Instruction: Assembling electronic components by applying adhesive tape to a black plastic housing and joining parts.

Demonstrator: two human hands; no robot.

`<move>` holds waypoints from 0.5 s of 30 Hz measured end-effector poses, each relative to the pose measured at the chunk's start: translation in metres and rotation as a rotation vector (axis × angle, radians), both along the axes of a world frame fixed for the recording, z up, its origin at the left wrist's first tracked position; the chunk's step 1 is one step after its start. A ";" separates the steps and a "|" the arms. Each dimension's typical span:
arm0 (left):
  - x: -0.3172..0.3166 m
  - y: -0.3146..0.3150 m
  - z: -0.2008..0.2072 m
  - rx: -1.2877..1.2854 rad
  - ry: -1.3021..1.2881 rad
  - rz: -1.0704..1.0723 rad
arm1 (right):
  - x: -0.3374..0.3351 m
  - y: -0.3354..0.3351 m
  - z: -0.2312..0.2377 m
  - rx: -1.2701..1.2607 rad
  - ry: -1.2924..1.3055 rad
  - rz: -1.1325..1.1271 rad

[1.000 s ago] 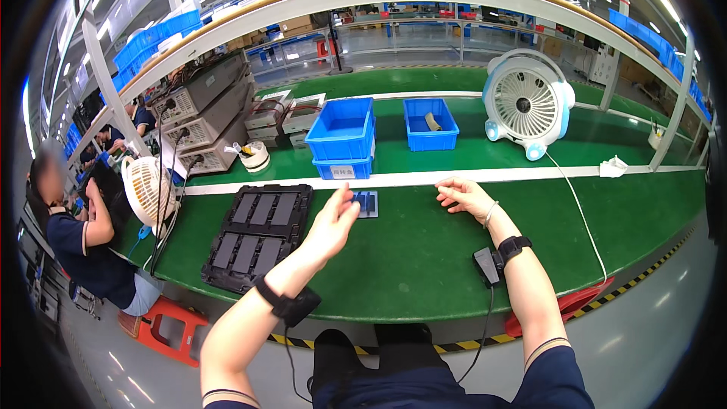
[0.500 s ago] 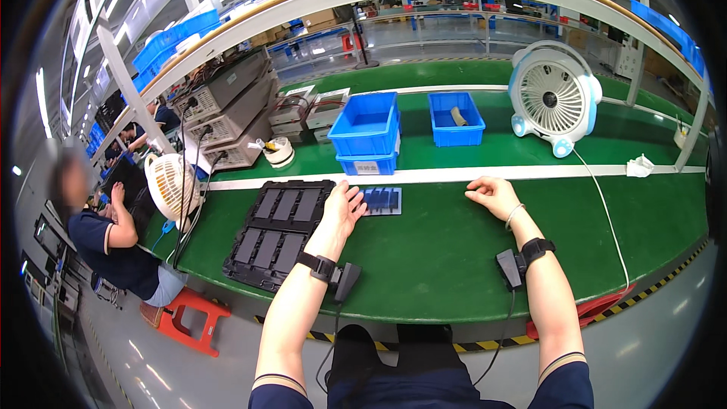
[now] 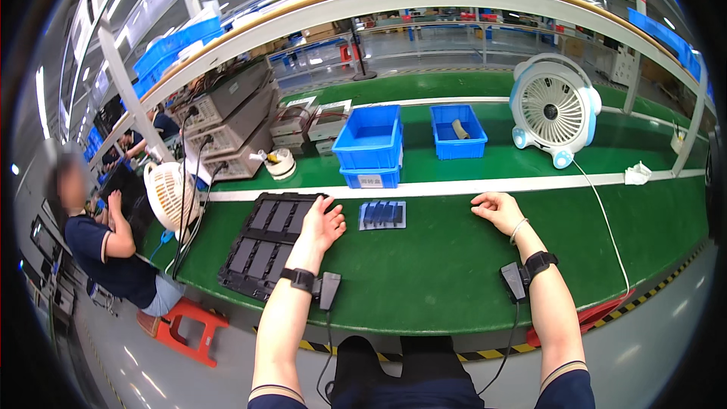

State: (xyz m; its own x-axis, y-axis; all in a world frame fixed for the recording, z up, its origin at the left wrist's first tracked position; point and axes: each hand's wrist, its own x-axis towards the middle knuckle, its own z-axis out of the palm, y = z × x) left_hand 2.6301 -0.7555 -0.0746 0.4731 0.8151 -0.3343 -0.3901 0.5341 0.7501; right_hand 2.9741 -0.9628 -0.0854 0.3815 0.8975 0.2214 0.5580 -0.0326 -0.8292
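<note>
My left hand [image 3: 324, 226] is over the right edge of a black moulded tray [image 3: 260, 245], its fingers apart and loosely bent, holding nothing I can see. Several flat dark rectangular pieces lie in the tray's compartments. To the right of that hand, a small bluish flat piece with dark strips across it [image 3: 383, 215] rests on the green bench mat [image 3: 424, 280]. My right hand [image 3: 500, 213] hovers above the mat farther right, fingers loosely curled with a small gap to the thumb; nothing shows in it.
Stacked blue bins [image 3: 369, 140] and a smaller blue bin [image 3: 457, 135] holding a beige piece stand behind. A white-and-blue fan [image 3: 551, 110] is at back right, its cable crossing the mat. At left are another fan [image 3: 171, 195], stacked grey equipment [image 3: 227, 132] and a seated person [image 3: 113, 254].
My left hand has drawn left, away from the bluish piece, which now shows whole. My right hand keeps nearly the same place. The view has tilted slightly, so the bench sits lower.
</note>
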 end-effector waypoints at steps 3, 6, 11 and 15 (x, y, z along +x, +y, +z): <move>-0.021 0.019 -0.006 0.018 0.077 0.057 | -0.003 0.003 0.004 0.007 -0.051 -0.012; 0.001 0.004 0.006 0.378 0.412 0.012 | -0.008 0.005 0.009 -0.029 -0.121 -0.040; 0.054 -0.012 0.010 0.792 0.585 -0.261 | -0.006 0.003 0.001 0.035 -0.048 0.022; 0.049 0.007 -0.006 0.931 0.744 -0.286 | -0.016 0.004 0.004 -0.003 0.043 0.049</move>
State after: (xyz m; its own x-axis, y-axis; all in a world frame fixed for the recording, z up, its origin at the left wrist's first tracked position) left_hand 2.6791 -0.7484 -0.0804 0.6169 0.7851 0.0551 0.3397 -0.3287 0.8812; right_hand 2.9586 -0.9585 -0.0812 0.3459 0.9160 0.2032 0.5227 -0.0082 -0.8525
